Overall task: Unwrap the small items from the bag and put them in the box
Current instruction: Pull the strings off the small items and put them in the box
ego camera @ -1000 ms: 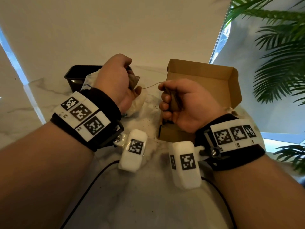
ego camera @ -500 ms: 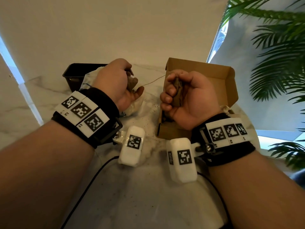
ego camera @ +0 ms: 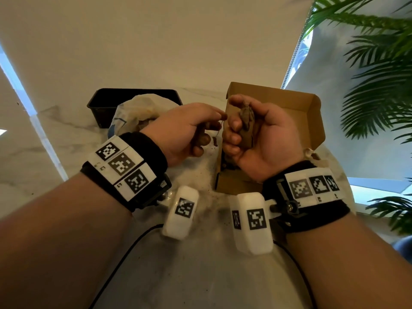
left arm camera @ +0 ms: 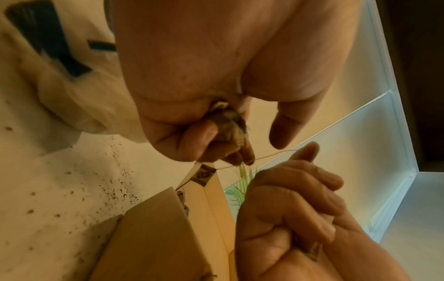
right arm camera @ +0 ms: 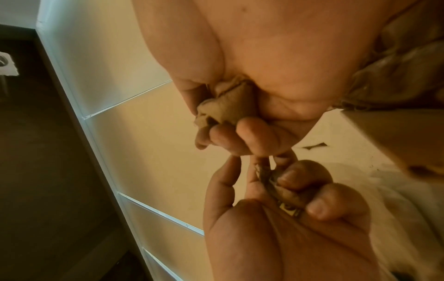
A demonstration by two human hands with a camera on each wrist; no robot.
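Both hands hover close together at the near-left corner of the open cardboard box. My right hand, palm up, grips a crumpled tan-brown wrapped item, seen as a tan bundle in the right wrist view. My left hand curls around a small dark brown piece and pinches a thin thread that runs across to the right hand's fingers. The white plastic bag lies behind the left hand; what is inside it is mostly hidden.
A black tray stands behind the bag at the back left. Dark crumbs speckle the marble table beside the box. A palm plant hangs over the right side. Cables trail from both wrist cameras across the near table.
The hands, apart with the thread stretched between them, have come together. The left hand moved right toward the box; the right hand rose and turned palm up with its bundle.
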